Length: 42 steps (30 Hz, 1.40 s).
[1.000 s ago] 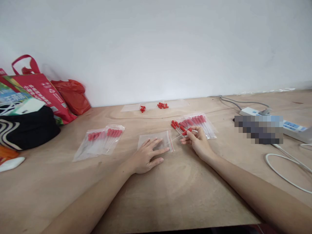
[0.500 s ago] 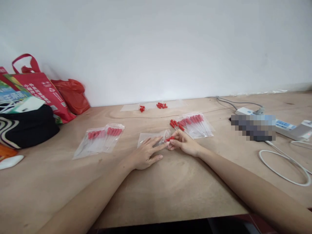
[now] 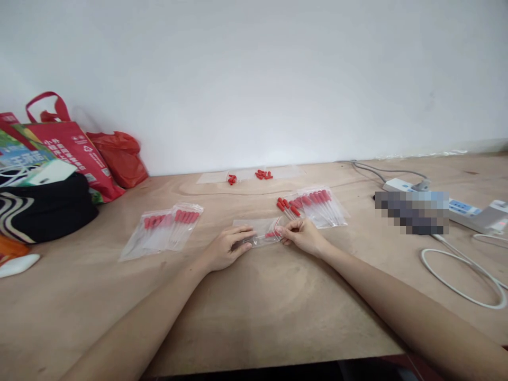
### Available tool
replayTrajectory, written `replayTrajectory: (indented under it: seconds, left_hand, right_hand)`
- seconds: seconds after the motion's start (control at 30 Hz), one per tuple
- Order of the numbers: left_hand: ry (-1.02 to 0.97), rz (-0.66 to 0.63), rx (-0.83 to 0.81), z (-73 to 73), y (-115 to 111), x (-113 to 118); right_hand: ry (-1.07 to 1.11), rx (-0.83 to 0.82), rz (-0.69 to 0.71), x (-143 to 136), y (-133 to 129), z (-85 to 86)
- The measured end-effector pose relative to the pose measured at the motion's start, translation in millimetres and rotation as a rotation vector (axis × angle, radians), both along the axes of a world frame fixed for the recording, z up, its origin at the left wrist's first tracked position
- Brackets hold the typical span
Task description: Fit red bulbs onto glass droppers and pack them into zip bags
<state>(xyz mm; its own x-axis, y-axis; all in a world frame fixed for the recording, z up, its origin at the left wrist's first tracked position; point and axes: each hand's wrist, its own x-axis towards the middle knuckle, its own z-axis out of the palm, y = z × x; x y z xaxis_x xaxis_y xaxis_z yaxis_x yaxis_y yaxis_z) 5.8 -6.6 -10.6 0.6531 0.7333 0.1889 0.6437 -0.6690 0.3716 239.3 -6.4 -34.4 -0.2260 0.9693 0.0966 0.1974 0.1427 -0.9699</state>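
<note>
A clear zip bag (image 3: pixel 260 242) lies flat on the table in front of me, with a red-bulbed dropper (image 3: pixel 272 234) inside near its right-hand mouth. Pinched fingers of my right hand (image 3: pixel 299 234) hold the bag at that mouth. My left hand (image 3: pixel 230 247) rests over the bag's left end, fingers stretched and thumb apart. Just beyond my right hand are loose droppers (image 3: pixel 289 206) with red bulbs, beside filled bags of droppers (image 3: pixel 323 209). More filled bags (image 3: pixel 169 227) lie to the left of my left hand.
Small red bulbs (image 3: pixel 263 174) lie on clear bags near the wall. At left stand a red shopping bag (image 3: pixel 75 153), a red plastic bag (image 3: pixel 119 159) and a black pouch (image 3: pixel 51 209). A power strip (image 3: pixel 460 206) and a white cable (image 3: pixel 426 270) occupy the right side.
The dropper's red bulb has gone from my right fingers to inside the bag. My left hand has drawn back left, and my right hand now pinches the bag's mouth.
</note>
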Motion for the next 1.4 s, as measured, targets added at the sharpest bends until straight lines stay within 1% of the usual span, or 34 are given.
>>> replayTrajectory:
  seconds: [0.1, 0.13, 0.17, 0.23, 0.27, 0.33, 0.4, 0.47, 0.53, 0.6, 0.7, 0.73, 0.77, 0.83, 0.9, 0.93, 1.0, 1.1, 1.2, 1.3, 1.4]
  left_hand:
    - [0.016, 0.015, -0.003, -0.2, -1, 1]
    - [0.020, 0.025, -0.001, -0.5, -2, 2]
    - [0.025, 0.038, 0.004, -1.0, -2, 2]
    - [0.036, 0.078, 0.023, -2.4, -3, 5]
    - [0.040, 0.102, 0.036, -3.3, -2, 7]
    - [0.045, 0.146, 0.058, -4.9, -2, 11]
    - [0.046, 0.167, 0.062, -5.9, 0, 14]
    - [0.053, 0.161, 0.049, -6.1, 1, 14]
    - [0.062, 0.143, 0.032, -5.7, 3, 13]
    - [0.071, 0.125, 0.025, -5.4, 4, 11]
    - [0.079, 0.109, 0.027, -5.1, 5, 9]
    - [0.081, 0.108, 0.029, -5.1, 6, 9]
    - [0.080, 0.109, 0.030, -5.0, 6, 9]
    - [0.078, 0.111, 0.028, -4.8, 6, 9]
    - [0.076, 0.108, 0.021, -4.8, 6, 9]
    - [0.076, 0.105, 0.015, -4.9, 6, 9]
    - [0.069, 0.104, 0.004, -5.0, 6, 9]
    - [0.048, 0.127, -0.007, -4.5, 5, 9]
    - [0.036, 0.148, -0.018, -2.7, 4, 10]
    - [0.032, 0.146, -0.036, -0.9, 3, 10]
    - [0.025, 0.149, -0.047, -0.8, 2, 10]
  right_hand:
    - [-0.232, 0.180, 0.090, 5, -2, 7.3]
    - [-0.308, 0.251, 0.080, 8, -2, 11.2]
    - [-0.379, 0.313, 0.027, 11, 0, 15.2]
    - [-0.500, 0.379, -0.158, 19, 8, 22.2]
    - [-0.550, 0.375, -0.254, 23, 14, 24.5]
    - [-0.648, 0.305, -0.363, 28, 29, 25.5]
    - [-0.726, 0.199, -0.405, 30, 44, 23.0]
    - [-0.743, 0.107, -0.424, 28, 56, 19.8]
    - [-0.711, 0.058, -0.426, 27, 63, 19.0]
    - [-0.670, 0.048, -0.414, 29, 65, 21.7]
    - [-0.631, 0.060, -0.398, 40, 63, 30.6]
    - [-0.603, 0.066, -0.396, 44, 60, 33.4]
    - [-0.532, 0.070, -0.398, 49, 58, 35.6]
    - [-0.248, 0.075, -0.425, 56, 52, 36.6]
    - [0.122, 0.094, -0.480, 60, 45, 32.7]
    - [0.272, 0.106, -0.508, 60, 42, 29.4]
    - [0.423, 0.125, -0.566, 58, 37, 21.5]
    - [0.478, 0.100, -0.639, 51, 33, 11.0]
    - [0.483, 0.045, -0.662, 41, 31, 5.5]
    - [0.525, -0.020, -0.622, 30, 28, 5.0]
    - [0.533, -0.050, -0.515, 18, 20, 6.9]
